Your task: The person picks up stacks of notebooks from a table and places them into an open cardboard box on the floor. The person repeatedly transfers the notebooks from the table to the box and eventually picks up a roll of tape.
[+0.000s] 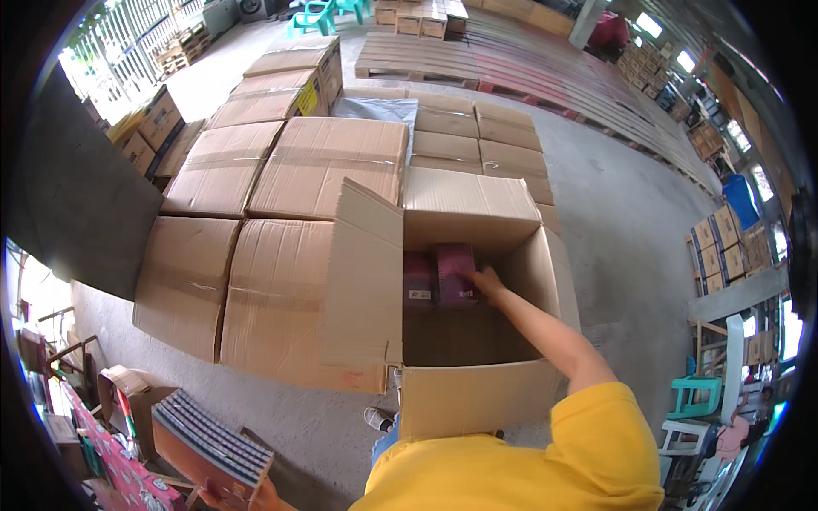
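1. Nearest: person's yellow sleeve (596,443) fills the bottom edge. Left hand not in pic.
2. R arm bare from the sleeve, stretched fwd and up-left, nearly straight, reaching down over the near wall into the open carton (464,396).
3. Right hand (487,281) deep in the carton at the far wall; fingers (474,274) pressed on the right edge of a maroon pack (453,274). Whether they're curled round it or just touching: can't tell, pack and hand overlap.
4. Packs visible: 2, standing upright side by side, touching, against the far wall. The second pack (417,281) is just left of the first one. Rest of the carton floor is bare brown card.
5. Carton flaps: 3 seen raised – a big one on the left (362,289), one at the back (469,200), one on the right (554,281).
6. Bottom left on the concrete floor (613,204): 1 slanted stack of flat striped items (213,443), beside a small open box (128,392).
7. Left of and behind the open carton: sealed cartons (319,162), taped, packed edge to edge; approx 10 large ones, plus 7 or so smaller flat ones behind right.
8. Far: wooden pallets (417,55) in a long row, more box stacks on the right, 2 green plastic chairs (319,15) at the top.
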`<state>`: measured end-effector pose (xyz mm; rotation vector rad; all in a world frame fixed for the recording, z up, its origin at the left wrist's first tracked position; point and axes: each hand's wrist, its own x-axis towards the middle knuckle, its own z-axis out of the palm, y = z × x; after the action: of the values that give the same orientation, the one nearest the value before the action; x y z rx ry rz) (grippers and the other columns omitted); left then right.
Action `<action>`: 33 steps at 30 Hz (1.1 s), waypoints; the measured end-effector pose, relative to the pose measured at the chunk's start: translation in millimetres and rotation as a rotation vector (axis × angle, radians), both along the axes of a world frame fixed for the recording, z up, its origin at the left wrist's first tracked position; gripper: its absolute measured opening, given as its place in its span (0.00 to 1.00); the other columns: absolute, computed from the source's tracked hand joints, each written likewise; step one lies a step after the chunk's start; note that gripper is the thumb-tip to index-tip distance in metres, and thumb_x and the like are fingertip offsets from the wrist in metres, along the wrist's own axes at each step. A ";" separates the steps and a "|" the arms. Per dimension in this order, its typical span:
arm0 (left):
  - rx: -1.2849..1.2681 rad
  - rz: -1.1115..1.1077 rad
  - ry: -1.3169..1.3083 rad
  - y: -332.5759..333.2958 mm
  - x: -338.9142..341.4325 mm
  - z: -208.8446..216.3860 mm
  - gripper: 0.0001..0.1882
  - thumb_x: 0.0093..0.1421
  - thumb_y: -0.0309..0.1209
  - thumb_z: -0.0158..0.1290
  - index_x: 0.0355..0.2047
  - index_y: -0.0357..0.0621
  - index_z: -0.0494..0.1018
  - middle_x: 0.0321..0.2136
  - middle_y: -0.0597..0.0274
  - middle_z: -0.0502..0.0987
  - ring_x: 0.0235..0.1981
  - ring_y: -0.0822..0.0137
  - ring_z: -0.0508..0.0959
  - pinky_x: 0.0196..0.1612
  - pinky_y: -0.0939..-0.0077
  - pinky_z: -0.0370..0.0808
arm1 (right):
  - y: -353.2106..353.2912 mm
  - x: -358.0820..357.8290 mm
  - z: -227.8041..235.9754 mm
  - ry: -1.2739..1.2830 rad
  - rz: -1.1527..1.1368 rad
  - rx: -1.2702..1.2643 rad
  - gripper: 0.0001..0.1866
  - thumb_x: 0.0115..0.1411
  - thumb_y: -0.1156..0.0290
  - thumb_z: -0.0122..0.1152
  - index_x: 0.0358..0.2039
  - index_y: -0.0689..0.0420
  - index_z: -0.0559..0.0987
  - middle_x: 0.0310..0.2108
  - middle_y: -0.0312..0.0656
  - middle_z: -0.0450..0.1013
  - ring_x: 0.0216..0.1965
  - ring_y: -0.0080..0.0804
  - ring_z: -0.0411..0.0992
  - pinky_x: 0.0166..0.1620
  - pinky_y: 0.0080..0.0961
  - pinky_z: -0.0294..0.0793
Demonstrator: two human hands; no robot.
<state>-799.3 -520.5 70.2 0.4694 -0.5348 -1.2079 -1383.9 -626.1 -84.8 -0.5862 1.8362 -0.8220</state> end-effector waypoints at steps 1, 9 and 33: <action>0.002 -0.007 0.000 3.1 -1.4 -1.4 0.37 0.60 0.48 0.55 0.64 0.46 0.55 0.61 0.50 0.63 0.61 0.50 0.65 0.63 0.50 0.62 | 0.4 6.6 -3.2 0.325 0.049 -0.035 0.58 0.43 0.44 0.72 0.65 0.62 0.54 0.55 0.59 0.64 0.59 0.50 0.64 0.58 0.44 0.67; -0.025 -0.049 -0.019 12.1 -3.6 -15.4 0.37 0.59 0.45 0.58 0.62 0.44 0.56 0.60 0.49 0.64 0.61 0.50 0.66 0.61 0.55 0.67 | -2.9 27.3 62.4 0.779 0.341 0.314 0.67 0.38 0.40 0.73 0.70 0.49 0.42 0.57 0.65 0.56 0.58 0.64 0.59 0.55 0.54 0.66; 0.202 0.376 -0.775 48.4 8.4 -36.1 0.32 0.59 0.47 0.52 0.57 0.39 0.64 0.57 0.49 0.67 0.59 0.49 0.66 0.61 0.49 0.61 | 71.1 -30.0 -24.2 1.281 0.826 0.009 0.73 0.35 0.67 0.79 0.67 0.65 0.30 0.68 0.70 0.32 0.69 0.69 0.37 0.66 0.57 0.48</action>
<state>-790.9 -472.1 34.2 1.1747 -0.9323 -0.6877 -1413.9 -555.0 -109.0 -1.9938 2.2844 0.2585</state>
